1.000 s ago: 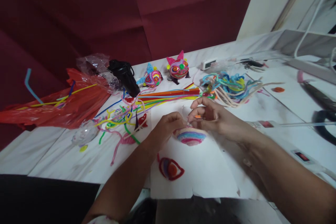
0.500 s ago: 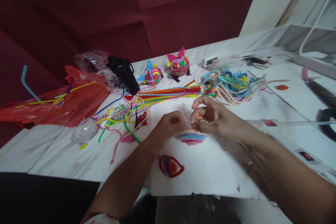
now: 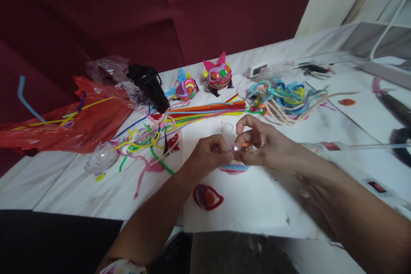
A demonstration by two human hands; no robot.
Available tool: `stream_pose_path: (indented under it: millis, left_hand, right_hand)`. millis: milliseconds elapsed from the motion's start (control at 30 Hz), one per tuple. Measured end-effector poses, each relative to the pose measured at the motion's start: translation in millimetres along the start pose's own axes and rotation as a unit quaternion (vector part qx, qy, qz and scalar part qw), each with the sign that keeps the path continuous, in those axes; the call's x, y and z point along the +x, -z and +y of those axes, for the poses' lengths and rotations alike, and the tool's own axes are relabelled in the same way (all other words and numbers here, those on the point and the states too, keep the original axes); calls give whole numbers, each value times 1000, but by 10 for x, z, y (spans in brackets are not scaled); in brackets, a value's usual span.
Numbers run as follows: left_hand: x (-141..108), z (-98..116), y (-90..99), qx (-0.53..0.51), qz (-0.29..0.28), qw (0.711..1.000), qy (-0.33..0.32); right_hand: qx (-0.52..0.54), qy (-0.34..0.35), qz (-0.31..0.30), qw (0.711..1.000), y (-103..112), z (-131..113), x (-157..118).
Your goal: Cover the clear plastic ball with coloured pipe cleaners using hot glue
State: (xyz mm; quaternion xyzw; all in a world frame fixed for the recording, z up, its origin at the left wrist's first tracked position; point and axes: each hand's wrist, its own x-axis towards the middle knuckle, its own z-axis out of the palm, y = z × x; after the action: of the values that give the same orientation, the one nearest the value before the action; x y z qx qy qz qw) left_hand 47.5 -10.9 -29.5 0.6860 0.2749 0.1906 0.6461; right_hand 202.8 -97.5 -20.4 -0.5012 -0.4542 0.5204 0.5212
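A: What's being held?

B: A small clear piece (image 3: 236,147), pinched between the left hand (image 3: 209,153) and right hand (image 3: 265,143), above a striped piece (image 3: 235,169) on white paper (image 3: 253,205)

A: Anything else?

B: A red-rimmed eye shape (image 3: 208,198) on the paper, nearer the wearer; farther back on the bench (image 3: 75,184), a bundle of coloured stems (image 3: 205,109) and a pink-eared figure (image 3: 218,78)

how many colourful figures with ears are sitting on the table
2: a pink-eared figure at the back, and a blue-eared figure left of it, beside the black object.
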Motion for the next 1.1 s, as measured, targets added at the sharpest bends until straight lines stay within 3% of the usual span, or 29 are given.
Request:
stream_pose_path:
  millis: [367,500,600,833,1100]
  left_hand:
    - [-10,8,-71,16,34,999,-10]
    - [2,25,-43,-31,18,999,-27]
    - [9,25,-15,-76,44,995,-47]
    - [31,-17,8,25,66,996,-55]
    - [80,-104,-6,-23,57,996,-64]
  right_hand:
    - [-1,12,49,999,-23,-6,-15]
    - [33,7,48,998,12,-30,0]
    - [57,5,58,997,31,-35,11]
    - [74,17,89,993,39,-39,27]
    - [63,29,81,994,-2,5,27]
